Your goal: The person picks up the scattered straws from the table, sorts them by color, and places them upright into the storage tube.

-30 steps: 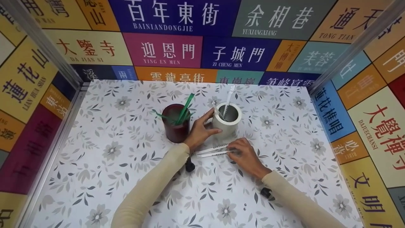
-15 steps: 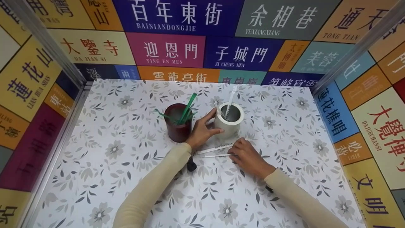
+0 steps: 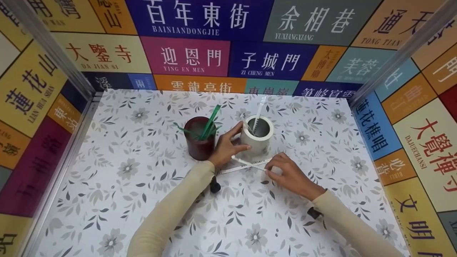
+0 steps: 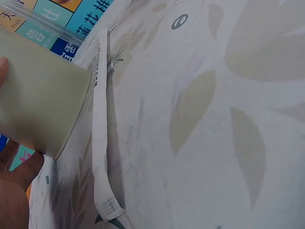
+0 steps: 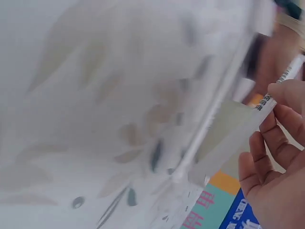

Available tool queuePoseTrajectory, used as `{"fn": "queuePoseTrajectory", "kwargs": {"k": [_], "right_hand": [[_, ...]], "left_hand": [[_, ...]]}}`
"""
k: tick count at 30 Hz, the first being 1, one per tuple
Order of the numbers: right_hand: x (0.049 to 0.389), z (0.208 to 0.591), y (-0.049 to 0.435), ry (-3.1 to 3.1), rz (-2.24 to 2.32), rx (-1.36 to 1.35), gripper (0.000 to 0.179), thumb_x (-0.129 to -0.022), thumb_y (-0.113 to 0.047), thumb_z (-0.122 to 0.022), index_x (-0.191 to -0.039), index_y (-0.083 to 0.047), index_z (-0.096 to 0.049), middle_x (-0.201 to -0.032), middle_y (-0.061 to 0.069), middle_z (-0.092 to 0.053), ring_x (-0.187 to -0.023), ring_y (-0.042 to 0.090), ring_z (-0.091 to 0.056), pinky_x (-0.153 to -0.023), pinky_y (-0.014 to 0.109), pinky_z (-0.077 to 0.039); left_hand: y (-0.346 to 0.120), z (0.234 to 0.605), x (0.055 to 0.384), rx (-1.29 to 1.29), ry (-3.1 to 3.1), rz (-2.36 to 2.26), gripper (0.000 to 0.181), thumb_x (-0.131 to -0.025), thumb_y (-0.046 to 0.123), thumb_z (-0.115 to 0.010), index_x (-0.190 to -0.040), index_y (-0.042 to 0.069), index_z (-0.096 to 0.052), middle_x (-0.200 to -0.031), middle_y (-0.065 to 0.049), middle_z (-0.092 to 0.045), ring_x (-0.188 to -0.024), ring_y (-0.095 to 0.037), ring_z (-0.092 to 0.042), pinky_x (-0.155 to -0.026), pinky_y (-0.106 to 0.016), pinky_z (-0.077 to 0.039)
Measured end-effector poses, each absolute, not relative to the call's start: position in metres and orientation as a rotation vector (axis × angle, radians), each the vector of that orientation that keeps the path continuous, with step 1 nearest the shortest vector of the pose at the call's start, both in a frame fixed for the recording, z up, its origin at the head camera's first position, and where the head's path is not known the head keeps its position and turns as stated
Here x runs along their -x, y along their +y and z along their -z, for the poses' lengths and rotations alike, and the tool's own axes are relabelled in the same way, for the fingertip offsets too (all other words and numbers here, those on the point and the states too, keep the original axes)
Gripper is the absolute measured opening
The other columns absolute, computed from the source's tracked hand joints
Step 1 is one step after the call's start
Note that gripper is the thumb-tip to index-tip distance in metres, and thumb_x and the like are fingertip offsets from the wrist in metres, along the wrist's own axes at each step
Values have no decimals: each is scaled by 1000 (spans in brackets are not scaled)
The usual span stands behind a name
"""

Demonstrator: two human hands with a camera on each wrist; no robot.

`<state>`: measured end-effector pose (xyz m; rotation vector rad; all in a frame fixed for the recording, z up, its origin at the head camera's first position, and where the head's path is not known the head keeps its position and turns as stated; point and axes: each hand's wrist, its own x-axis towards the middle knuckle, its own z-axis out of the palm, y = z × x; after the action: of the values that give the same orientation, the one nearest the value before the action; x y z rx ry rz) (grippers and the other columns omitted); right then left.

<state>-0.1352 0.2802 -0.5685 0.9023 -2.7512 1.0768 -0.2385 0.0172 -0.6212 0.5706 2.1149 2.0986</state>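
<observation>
My left hand grips the off-white cup from its left side, thumb in front. The cup stands upright, with white wrapped straws leaning in it. In the left wrist view the cup's wall shows with fingers against it. My right hand, in front of the cup, pinches one end of a slim white wrapped straw with black print. Its printed part shows between thumb and fingers in the right wrist view. Another wrapped straw lies on the table in front of the cup.
Left of my left hand stands a dark red cup holding several green strips. The tabletop has a floral cover. Walls with coloured printed panels and metal posts rise around it.
My right hand has shifted slightly right and raised one wrapped straw, which now crosses over the other at an angle. My left hand has kept its grip on the off-white cup.
</observation>
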Motion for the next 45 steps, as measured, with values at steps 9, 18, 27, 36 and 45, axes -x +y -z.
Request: {"fn": "queuePoseTrajectory", "kwargs": {"k": [9,18,27,36,45], "right_hand": [[144,523,283,-2602,-1647,-548,10,-99,0,-80,-100,-10,-82,-97,4,-75,-96,17,-67,-94,33,-54],[167,494,276,-2459,-1746,-494,8,-96,5,-79,-103,1,-82,-99,10,-78,-91,15,-70,-91,28,-57],[198,474,260,-2267,-1755,-420,7,-97,3,-81,-104,2,-83,-104,16,-78,-96,18,-72,-91,27,-58],[217,477,248,-2084,-1731,-350,9,-98,-1,-82,-103,6,-80,-98,13,-77,-92,20,-72,-89,30,-59],[225,496,243,-2050,-1728,-330,8,-97,2,-82,-104,7,-81,-100,13,-77,-94,20,-70,-91,32,-57]], "left_hand": [[16,621,240,-550,2120,-2092,98,-87,2,-94,-170,11,-43,-171,-7,-47,-156,-27,-48,-126,-49,-44],[16,621,239,-565,2186,-2031,97,-89,8,-94,-171,13,-42,-171,-4,-47,-155,-23,-50,-127,-47,-43],[18,622,240,-564,2173,-2049,97,-88,6,-94,-170,13,-43,-171,-4,-49,-154,-22,-51,-125,-43,-45],[21,623,238,-566,2125,-2081,98,-88,4,-94,-170,11,-42,-172,-5,-47,-155,-22,-49,-126,-43,-44],[17,622,238,-560,2135,-2069,97,-89,8,-94,-171,17,-43,-171,0,-49,-155,-19,-48,-126,-42,-45]]}}
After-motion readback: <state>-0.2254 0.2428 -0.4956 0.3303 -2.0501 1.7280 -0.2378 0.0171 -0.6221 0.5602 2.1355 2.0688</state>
